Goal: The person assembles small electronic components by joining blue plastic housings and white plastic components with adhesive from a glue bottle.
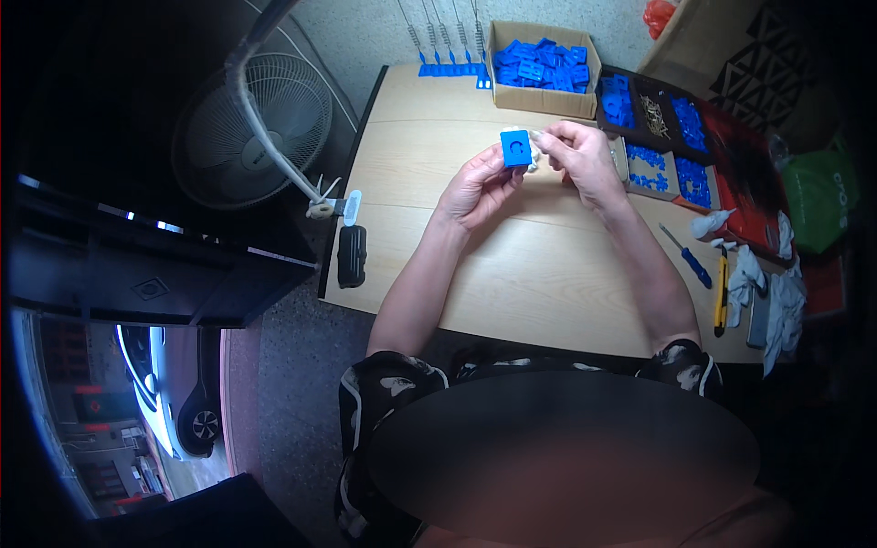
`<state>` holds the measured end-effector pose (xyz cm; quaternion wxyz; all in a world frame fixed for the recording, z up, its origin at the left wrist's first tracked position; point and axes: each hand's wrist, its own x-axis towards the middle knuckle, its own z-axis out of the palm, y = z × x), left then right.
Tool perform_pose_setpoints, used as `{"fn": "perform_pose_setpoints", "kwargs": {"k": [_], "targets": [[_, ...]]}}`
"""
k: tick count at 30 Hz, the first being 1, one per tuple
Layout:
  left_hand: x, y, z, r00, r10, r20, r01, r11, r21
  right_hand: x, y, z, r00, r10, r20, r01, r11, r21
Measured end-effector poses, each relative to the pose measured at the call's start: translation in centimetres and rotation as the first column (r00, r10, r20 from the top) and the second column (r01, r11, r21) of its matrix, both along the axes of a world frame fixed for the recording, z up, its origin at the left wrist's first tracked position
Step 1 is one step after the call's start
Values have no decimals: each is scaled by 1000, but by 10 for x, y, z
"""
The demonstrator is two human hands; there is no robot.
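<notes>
Over the middle of the table, my left hand (480,190) grips a small blue rectangular plastic piece (516,149) by its lower left side. A dark curved mark or slot shows on its face, which is tilted up. Just to its right is my right hand (583,163), thumb and fingers pinched together close to the piece's edge. Whatever sits between those fingertips is too small to make out. A few little pale bits (534,164) show between the two hands, partly hidden by the fingers.
A cardboard box (545,102) of blue parts stands at the back, beside a blue strip (450,69) with upright springs. Trays of small blue and brass parts (653,116) line the right. Nearer lie a screwdriver (687,258), a yellow cutter (722,292) and a black case (352,257).
</notes>
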<state>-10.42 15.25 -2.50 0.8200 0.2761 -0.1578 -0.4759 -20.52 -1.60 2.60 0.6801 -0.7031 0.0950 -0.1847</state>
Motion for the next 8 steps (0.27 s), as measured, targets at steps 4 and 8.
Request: {"fn": "perform_pose_setpoints", "kwargs": {"k": [4,8], "targets": [[37,-9,6,998,-21,-65,15,995,-101,-23,-10,-14,997,-25,-72,20,997,-80],[72,-34,14,992,-91,-90,62,958,-281,-41,-1,-48,999,25,28,-14,944,-330]]}}
